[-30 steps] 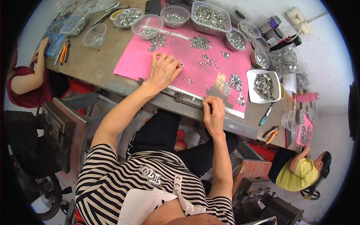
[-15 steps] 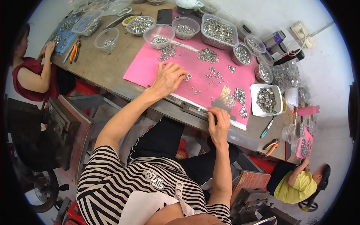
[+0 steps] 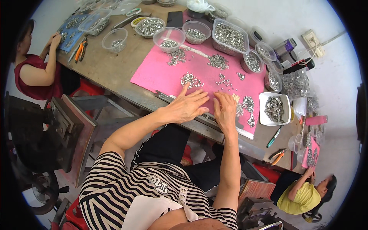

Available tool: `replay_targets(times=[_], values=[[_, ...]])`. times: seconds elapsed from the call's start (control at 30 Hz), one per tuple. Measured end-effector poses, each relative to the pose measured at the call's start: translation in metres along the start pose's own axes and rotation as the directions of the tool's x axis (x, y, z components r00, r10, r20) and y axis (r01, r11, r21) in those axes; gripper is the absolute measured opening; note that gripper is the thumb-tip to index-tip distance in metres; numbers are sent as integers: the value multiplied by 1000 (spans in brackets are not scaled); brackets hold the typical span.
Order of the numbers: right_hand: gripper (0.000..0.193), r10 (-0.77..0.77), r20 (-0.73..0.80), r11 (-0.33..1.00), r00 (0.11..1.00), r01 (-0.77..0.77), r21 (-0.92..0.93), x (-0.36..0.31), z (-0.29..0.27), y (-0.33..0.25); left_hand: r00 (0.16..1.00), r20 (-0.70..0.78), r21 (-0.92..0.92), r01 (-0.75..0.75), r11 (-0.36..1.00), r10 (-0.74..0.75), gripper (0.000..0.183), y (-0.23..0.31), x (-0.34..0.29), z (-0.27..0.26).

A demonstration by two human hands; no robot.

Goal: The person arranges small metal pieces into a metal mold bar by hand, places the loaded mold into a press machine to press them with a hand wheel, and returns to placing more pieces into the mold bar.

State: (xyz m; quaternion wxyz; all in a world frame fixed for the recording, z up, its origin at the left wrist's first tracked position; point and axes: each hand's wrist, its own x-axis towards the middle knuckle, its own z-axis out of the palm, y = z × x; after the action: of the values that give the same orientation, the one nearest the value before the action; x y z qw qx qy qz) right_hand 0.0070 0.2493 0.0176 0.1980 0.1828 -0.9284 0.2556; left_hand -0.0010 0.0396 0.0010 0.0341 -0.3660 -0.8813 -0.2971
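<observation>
My left hand [image 3: 188,104] lies palm down at the front edge of the pink cloth [image 3: 147,73], its fingers spread and holding nothing visible. Just beyond its fingertips is a pile of small shiny metal pieces [image 3: 191,80]. Close beside it on the right, my right hand [image 3: 225,109] has its fingers stretched forward over the cloth. A narrow metal bar [image 3: 209,117] with small pieces along it runs along the table edge below both hands, partly hidden by them. Past my right hand's fingertips shows a small piece of a tan ridged strip [image 3: 236,97].
Behind the cloth stand clear tubs of metal pieces, one a large rectangular tub [image 3: 230,37]. A white square bowl [image 3: 275,109] sits at right, near orange-handled pliers [image 3: 277,156]. More pliers [image 3: 81,50] lie at left. Co-workers sit at the far left and lower right.
My left hand has come right and nearer the edge, its fingers opening. My right hand has moved forward onto the cloth. A larger pile of pieces now shows beyond my left fingers.
</observation>
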Motion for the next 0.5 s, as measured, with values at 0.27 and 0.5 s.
replay_targets(times=[0.27,0.5], values=[[9,11,-4,1000,1000,-11,24,20,20,4,894,-431,-35,123,992,-126,9,-31,10,-23],[10,-14,30,999,999,13,32,32,34,-10,932,-350,81,128,988,-92,10,-32,16,-10]])
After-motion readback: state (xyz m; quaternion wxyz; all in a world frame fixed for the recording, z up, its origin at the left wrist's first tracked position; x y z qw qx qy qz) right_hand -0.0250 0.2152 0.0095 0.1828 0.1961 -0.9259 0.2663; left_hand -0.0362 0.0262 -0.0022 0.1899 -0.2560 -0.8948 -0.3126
